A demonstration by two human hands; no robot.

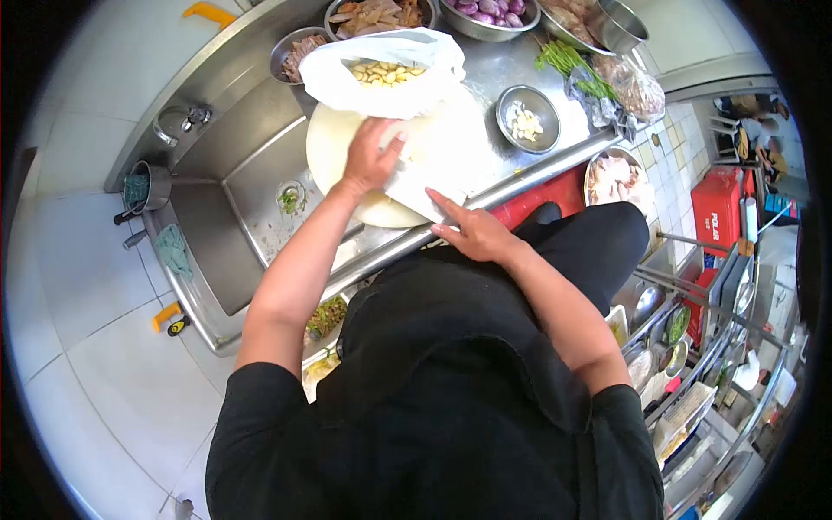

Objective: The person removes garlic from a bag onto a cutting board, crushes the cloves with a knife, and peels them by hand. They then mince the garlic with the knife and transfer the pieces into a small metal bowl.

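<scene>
A round, cream-coloured chopping board (334,139) bridges the sink's edge and the steel counter. Across it lies a broad, pale, shiny blade, apparently a cleaver (418,192). My right hand (481,234) grips the cleaver's near right end, finger and thumb on either side; its handle is hidden. My left hand (371,158) is above the board at the blade's far left end, blurred, with fingers curled around something whitish. Small pale bits lie beside it. Just beyond is an open white plastic bag (334,78) of peeled garlic cloves (386,74). A steel bowl (555,130) holds more cloves.
The steel sink (251,165) is on the left, with green scraps at its drain and a tap (182,121) behind. Bowls of shallots (490,10) and peelings (377,16) line the back. Greens (589,78) lie at the right. A basin of pale meat (620,182) stands lower right.
</scene>
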